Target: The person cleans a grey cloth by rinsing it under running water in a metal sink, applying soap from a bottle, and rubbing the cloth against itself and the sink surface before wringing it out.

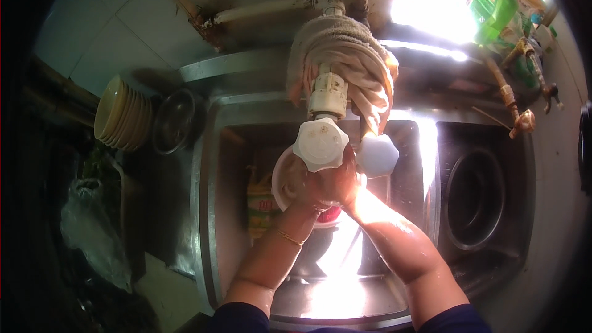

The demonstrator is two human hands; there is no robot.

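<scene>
Both of my hands are together over a round white basin (pixel 283 166) in the left bowl of a steel double sink (pixel 208 194). My left hand (pixel 312 192) and my right hand (pixel 344 185) are partly hidden by a white tap knob (pixel 321 145) above them. Wet skin shows on the wrists. Whether they hold anything cannot be seen. Something red (pixel 329 214) lies in the basin just below them. A paler, bluish knob (pixel 378 156) sits right of the white one. A damp-looking cloth (pixel 347 46) is draped over the pipe behind the knobs.
Stacked bowls (pixel 122 115) and a metal bowl (pixel 175 121) stand left of the sink. A yellow-labelled bottle (pixel 260 203) is in the left bowl; a round metal basin (pixel 475 199) is in the right. Green bottle (pixel 495 7) and taps (pixel 525 121) are at upper right; a plastic bag (pixel 95 231) lies left.
</scene>
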